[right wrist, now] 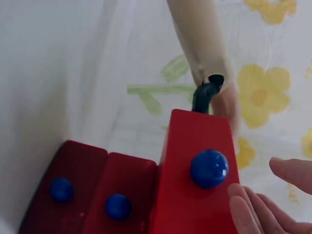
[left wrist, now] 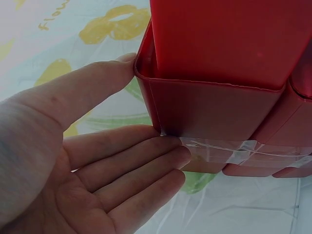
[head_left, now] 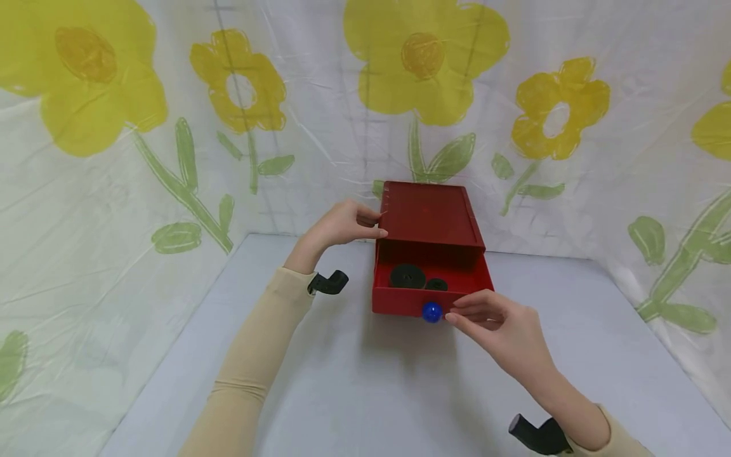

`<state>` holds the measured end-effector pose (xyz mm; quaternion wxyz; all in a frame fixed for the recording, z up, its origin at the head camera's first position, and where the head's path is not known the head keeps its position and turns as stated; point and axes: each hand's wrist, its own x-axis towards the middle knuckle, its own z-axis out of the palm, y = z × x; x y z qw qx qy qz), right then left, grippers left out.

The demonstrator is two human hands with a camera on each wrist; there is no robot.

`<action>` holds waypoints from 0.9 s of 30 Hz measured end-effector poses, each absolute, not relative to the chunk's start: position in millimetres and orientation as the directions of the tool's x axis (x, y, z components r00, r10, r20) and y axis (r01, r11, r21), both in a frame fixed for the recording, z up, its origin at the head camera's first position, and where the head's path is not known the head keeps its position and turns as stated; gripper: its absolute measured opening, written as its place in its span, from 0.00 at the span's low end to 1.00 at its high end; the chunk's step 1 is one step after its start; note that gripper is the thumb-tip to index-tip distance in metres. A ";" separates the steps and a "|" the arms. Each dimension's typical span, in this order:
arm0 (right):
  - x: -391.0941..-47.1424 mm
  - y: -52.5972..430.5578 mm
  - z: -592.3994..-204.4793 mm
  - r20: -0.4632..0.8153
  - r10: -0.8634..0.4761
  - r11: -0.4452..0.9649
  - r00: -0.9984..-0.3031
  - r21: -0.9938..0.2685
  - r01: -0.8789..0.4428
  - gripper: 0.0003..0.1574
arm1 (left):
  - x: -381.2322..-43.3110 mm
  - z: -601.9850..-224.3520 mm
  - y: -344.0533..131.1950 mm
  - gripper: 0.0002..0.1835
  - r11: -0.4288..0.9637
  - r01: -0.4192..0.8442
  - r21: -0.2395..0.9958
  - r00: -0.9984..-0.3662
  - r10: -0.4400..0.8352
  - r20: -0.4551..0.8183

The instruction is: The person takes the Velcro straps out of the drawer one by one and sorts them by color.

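Note:
A red drawer cabinet has its top drawer pulled out toward me. Inside the drawer lie a large black disc and a smaller black disc. A round blue knob sits on the drawer's front. My left hand rests at the cabinet's left side; in the left wrist view its straight fingers touch the side wall and the thumb reaches the front edge. Beside the knob, my right hand has its fingertips right at the drawer front, fingers loosely bent with nothing between them and the thumb.
Two lower drawers with blue knobs are closed beneath the top one. Clear tape runs along the cabinet's side. The cabinet stands on a white table, close to a flower-printed curtain.

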<state>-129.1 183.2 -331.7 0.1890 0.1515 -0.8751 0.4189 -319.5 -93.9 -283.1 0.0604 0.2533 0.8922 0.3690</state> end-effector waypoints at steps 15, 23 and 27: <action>-138.3 205.2 -289.0 0.244 -0.165 0.667 -0.956 -0.687 -0.290 0.16 | -319.3 -284.3 -92.9 0.31 0.602 0.416 0.682 -0.862 0.499 0.085; -160.4 214.6 -276.6 0.142 -0.214 0.698 -0.966 -0.670 -0.253 0.21 | -318.5 -284.4 -92.6 0.31 0.606 0.411 0.681 -0.866 0.493 0.084; -172.9 215.8 -272.3 0.068 -0.249 0.690 -0.966 -0.688 -0.226 0.23 | -317.5 -283.7 -92.4 0.30 0.606 0.410 0.682 -0.867 0.491 0.084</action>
